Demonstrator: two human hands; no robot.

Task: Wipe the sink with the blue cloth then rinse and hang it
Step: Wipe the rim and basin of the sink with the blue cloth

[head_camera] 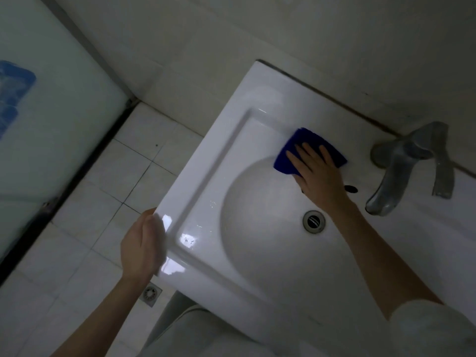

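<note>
The right hand point(319, 173) is pressing the blue cloth point(305, 137) down with fingers straight and spread wide. The cloth is lying on the sink point(257, 94) ledge at the bowl's far edge, near the tap point(401, 163). The left hand point(141, 243) is gripping the sink's left edge near its front corner, fingers curled over it, seemingly bracing. Wiping well is probably calling for a flat palm, overlapping strokes along the ledge, then sweeps down toward the drain point(313, 221).

White sink point(206, 176), blue cloth point(306, 143) flat on its back ledge, grey tap point(401, 166) nearby on the rim
</note>
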